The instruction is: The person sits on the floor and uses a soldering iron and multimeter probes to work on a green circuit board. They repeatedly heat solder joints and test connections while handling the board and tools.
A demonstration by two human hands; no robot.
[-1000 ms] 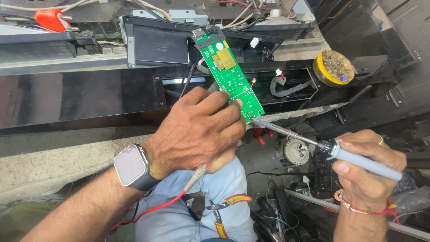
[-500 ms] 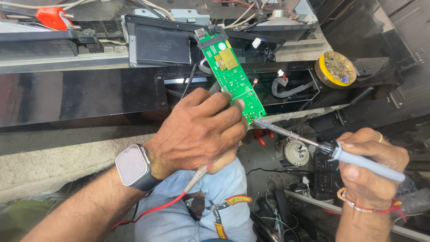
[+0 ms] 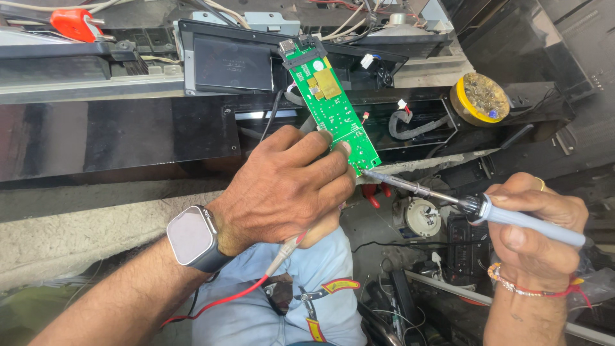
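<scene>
Nearest the camera, the left hand (image 3: 282,186), a smartwatch (image 3: 191,238) on its wrist, is curled shut around the lower end of a long green circuit board (image 3: 330,106), thumb and fingertips pressed on its face. A probe with a red lead (image 3: 256,282) trails out under the palm over the person's light-blue trouser knee (image 3: 282,301). The right hand (image 3: 535,227), wearing a red thread bracelet (image 3: 532,288), pinches a soldering iron (image 3: 461,202) by its pale handle; the metal tip touches the board's bottom right corner, just beside the left fingertips. Below the iron, the floor is crowded with a round white part (image 3: 421,218), cables and black housings, leaving little open room. The board tilts up and away, its top edge overlapping a black panel (image 3: 234,64). Behind runs a glossy black counter (image 3: 115,138) edge. Far right, 1 yellow-rimmed round tin (image 3: 479,99) holds brownish matter. Far left sits a red clamp-like tool (image 3: 75,22).
</scene>
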